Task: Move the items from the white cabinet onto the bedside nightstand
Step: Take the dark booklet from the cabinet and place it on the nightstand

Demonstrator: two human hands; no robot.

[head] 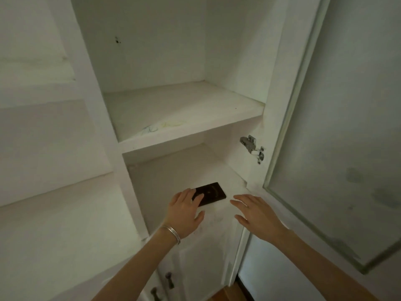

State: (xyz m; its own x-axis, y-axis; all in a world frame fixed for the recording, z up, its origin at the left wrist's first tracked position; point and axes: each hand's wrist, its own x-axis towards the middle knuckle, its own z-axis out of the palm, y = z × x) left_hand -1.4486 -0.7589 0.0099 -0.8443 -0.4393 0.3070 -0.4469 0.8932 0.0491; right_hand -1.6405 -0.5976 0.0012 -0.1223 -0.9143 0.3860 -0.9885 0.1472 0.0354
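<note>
A small dark booklet point(213, 192) with gold print lies flat on the lower shelf point(230, 177) of the open white cabinet. My left hand point(186, 210), with a bracelet on the wrist, reaches in with fingers spread, and its fingertips rest on the booklet's near left corner. My right hand point(256, 213) hovers open, palm down, to the right of the booklet and apart from it, holding nothing. The upper shelf point(180, 114) shows no items, only faint scribble marks.
The frosted glass cabinet door point(338, 135) stands open on the right, its metal hinge point(252, 146) beside the lower shelf. Closed white doors with dark knobs point(169, 279) sit below. White panels fill the left. A strip of wooden floor point(227, 294) shows at the bottom.
</note>
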